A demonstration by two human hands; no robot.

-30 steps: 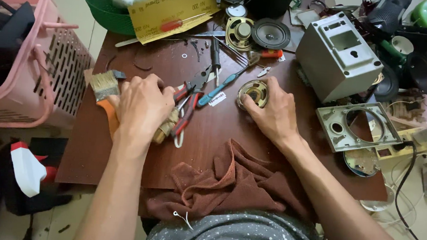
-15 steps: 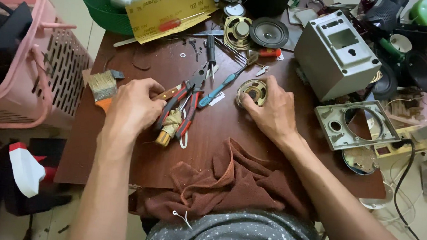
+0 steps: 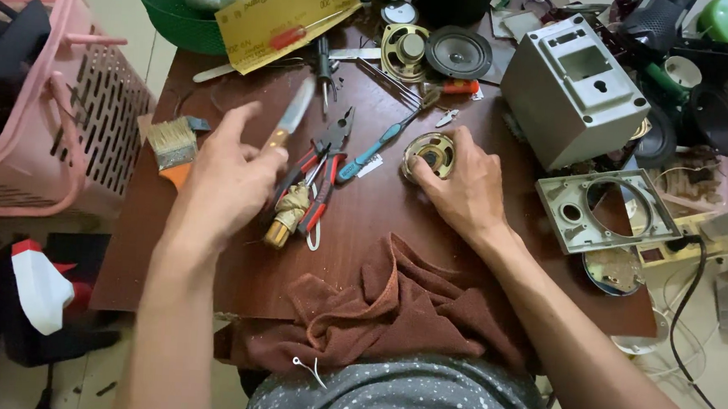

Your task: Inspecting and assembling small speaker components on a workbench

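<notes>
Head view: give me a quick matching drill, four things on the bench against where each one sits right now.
Things:
1. small speaker
2. knife
3. paintbrush
4. brown cloth

Places:
A. draped over the near edge of the table
B. under the fingers of the right hand
C. lying at the table's left edge, beside the pink basket
D. raised in the left hand

Pairs: 1-B, 2-D, 3-C, 4-A
</notes>
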